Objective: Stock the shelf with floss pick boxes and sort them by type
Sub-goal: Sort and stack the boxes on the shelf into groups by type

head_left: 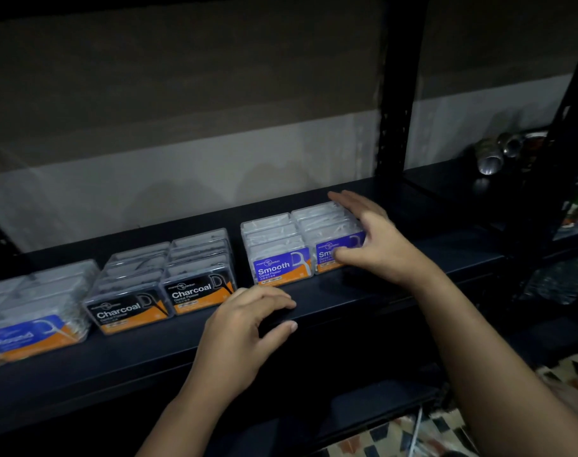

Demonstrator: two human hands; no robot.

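Dim light. My right hand (373, 240) flat against right side of rightmost Smooth boxes (330, 237), fingers straight, together; thumb crosses label, hides most of word. My left hand (244, 328) at shelf (363, 291) front edge, fingers loosely curled, holding nothing. Second Smooth stack (276, 249) just beside first. Charcoal boxes (164, 280) mid-shelf, two rows. Blue-label boxes (33, 311) at left end, blurred, cut off by frame. Shiny metal objects (499, 153) far right, unclear.

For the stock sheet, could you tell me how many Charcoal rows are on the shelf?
2: the left Charcoal row and the right Charcoal row, side by side, left of the Smooth rows. Boxes behind each front label are unclear.
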